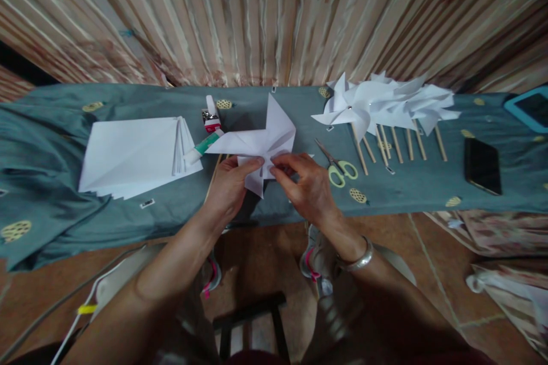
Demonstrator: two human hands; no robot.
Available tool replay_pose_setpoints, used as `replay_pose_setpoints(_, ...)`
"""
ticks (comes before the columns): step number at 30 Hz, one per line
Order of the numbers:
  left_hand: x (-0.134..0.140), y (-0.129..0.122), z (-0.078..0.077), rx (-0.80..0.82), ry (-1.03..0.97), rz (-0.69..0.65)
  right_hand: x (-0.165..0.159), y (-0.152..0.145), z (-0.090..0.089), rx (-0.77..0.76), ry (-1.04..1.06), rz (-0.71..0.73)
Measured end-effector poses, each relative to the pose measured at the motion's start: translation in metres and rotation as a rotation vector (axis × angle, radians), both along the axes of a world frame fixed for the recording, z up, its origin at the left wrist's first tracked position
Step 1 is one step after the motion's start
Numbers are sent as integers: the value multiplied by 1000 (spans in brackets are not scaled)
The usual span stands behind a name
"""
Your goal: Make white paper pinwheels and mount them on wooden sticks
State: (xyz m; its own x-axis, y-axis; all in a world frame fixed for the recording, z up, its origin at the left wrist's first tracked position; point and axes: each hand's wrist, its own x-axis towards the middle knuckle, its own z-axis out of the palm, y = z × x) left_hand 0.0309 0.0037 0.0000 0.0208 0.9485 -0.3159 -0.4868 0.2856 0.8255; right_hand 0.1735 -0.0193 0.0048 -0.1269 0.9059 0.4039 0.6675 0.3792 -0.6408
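Between my two hands is a white paper pinwheel (278, 132), its blades folded in toward the middle. My left hand (231, 182) grips it from the left, thumb lying near the centre. The fingers of my right hand (306, 182) pinch at the right of the centre; whether a small pin is between them I cannot tell. Just left of the pinwheel lies a green and white glue tube (203, 147), partly over a stack of white paper sheets (132, 154). Scissors with light green handles (338, 168) rest to the right of my right hand.
Several finished pinwheels on wooden sticks (389, 105) lie at the back right. Beyond them are a dark phone (483, 165) and a blue-framed device (533, 107). A small open box (211, 118) stands behind the glue. A pleated curtain (265, 23) hangs along the table's far edge.
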Motion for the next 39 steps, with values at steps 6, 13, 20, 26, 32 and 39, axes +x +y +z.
replay_pose_setpoints(6,1,0,-2,46,11,3,0,-1,0,19,6,-1)
replay_pose_setpoints(13,2,0,-1,41,19,29,-1,-1,1,23,3,-8)
replay_pose_setpoints(20,2,0,-3,58,29,25,-2,-2,1,27,3,-14)
replay_pose_setpoints(26,0,-1,-3,57,45,29,-3,-2,1,13,16,-16)
replay_pose_setpoints(32,-2,-1,-3,80,84,24,-5,-1,1,36,20,-25)
replay_pose_setpoints(39,-4,-2,1,47,65,29,-8,0,0,26,44,-12)
